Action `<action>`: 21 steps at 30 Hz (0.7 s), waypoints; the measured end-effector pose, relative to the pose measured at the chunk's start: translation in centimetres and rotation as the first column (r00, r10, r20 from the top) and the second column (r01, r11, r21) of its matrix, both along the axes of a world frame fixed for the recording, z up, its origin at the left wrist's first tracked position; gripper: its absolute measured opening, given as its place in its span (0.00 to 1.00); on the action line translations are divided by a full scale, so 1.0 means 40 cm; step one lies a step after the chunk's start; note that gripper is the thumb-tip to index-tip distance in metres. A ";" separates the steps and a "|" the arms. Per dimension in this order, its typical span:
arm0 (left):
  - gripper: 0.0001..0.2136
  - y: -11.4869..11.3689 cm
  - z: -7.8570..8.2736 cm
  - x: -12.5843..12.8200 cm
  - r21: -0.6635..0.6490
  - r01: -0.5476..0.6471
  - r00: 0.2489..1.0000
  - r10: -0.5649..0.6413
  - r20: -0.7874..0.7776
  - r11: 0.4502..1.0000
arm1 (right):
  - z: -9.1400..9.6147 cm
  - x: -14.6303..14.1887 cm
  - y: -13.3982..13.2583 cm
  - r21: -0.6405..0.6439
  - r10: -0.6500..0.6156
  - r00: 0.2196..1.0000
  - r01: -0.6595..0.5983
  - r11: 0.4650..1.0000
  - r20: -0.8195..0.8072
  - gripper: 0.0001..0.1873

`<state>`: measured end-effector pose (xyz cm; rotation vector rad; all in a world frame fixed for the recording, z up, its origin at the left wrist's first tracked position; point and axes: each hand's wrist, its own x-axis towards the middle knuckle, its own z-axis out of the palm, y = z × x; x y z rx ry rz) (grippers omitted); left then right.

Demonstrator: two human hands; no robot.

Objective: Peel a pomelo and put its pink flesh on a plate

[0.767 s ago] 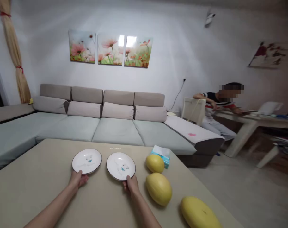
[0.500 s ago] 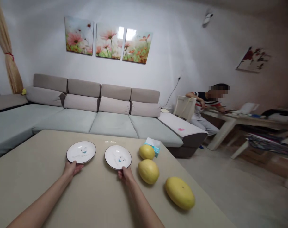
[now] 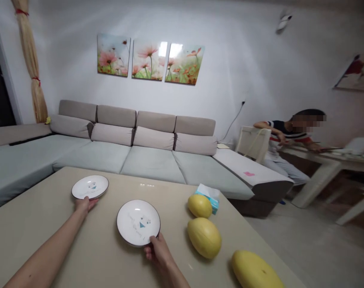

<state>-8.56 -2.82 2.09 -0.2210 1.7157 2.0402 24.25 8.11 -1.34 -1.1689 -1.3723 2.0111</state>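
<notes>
Beige and smooth, a table [image 3: 94, 256] spreads beneath two round white plates, each held by its rim. The left hand [image 3: 84, 205] pinches the left plate [image 3: 90, 187], which lies straight ahead of it; the right hand [image 3: 160, 251] pinches the right plate [image 3: 138, 222], ahead and to its left, closer to the body. Being round, neither plate has a long axis. The hands are well apart; whether either plate touches the table I cannot tell. Right of the right hand, the nearer one, lie three yellow melons: a far melon [image 3: 199, 205] before a tissue box [image 3: 215, 205], a middle melon [image 3: 204, 238], and a near melon [image 3: 256, 272]. Beyond both hands stands a sofa [image 3: 153, 164].
</notes>
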 end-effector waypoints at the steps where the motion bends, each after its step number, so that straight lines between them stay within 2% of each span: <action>1: 0.16 -0.014 0.004 -0.009 -0.024 0.022 1.000 -0.022 -0.011 0.999 | -0.006 -0.005 -0.017 0.004 0.024 1.000 -0.024 1.000 -0.009 0.19; 4: 0.16 -0.060 0.006 0.005 -0.122 0.106 0.992 -0.113 -0.051 0.987 | -0.020 -0.011 -0.067 0.020 0.086 0.996 -0.086 0.996 -0.024 0.24; 7: 0.16 -0.103 -0.015 0.094 -0.195 0.284 0.947 -0.307 -0.096 0.939 | -0.021 0.005 -0.101 0.054 0.132 0.991 -0.132 0.990 -0.001 0.29; 9: 0.18 -0.124 -0.037 0.179 -0.204 0.474 0.861 -0.500 -0.097 0.856 | -0.003 0.037 -0.101 0.095 0.138 0.990 -0.141 0.985 0.034 0.32; 11: 0.22 -0.136 -0.056 0.259 -0.202 0.621 0.759 -0.645 -0.087 0.758 | 0.030 0.087 -0.079 0.241 0.059 0.996 -0.074 0.968 0.068 0.34; 12: 0.25 -0.138 -0.063 0.291 -0.200 0.660 0.724 -0.684 -0.090 0.724 | 0.052 0.119 -0.058 0.350 -0.021 0.997 -0.005 0.937 0.069 0.33; 13: 0.28 -0.138 -0.068 0.317 -0.199 0.685 0.698 -0.710 -0.095 0.701 | 0.076 0.154 -0.033 0.581 -0.156 0.986 0.090 0.809 0.065 0.31; 14: 0.30 -0.137 -0.070 0.336 -0.198 0.700 0.681 -0.725 -0.103 0.686 | 0.100 0.190 -0.003 0.741 -0.295 0.954 0.159 0.653 0.055 0.29; 15: 0.32 -0.135 -0.071 0.350 -0.197 0.708 0.671 -0.733 -0.111 0.678 | 0.122 0.227 0.030 0.778 -0.377 0.925 0.208 0.593 0.040 0.30; 18: 0.33 -0.129 -0.065 0.368 -0.196 0.724 0.648 -0.749 -0.134 0.661 | 0.167 0.324 0.134 0.808 -0.564 0.826 0.316 0.498 0.025 0.43; 19: 0.34 -0.129 -0.062 0.372 -0.195 0.730 0.640 -0.755 -0.141 0.655 | 0.172 0.346 0.165 0.807 -0.599 0.800 0.334 0.488 0.031 0.48; 21: 0.36 -0.131 -0.054 0.380 -0.198 0.743 0.620 -0.769 -0.156 0.640 | 0.166 0.374 0.217 0.784 -0.618 0.784 0.346 0.516 0.060 0.56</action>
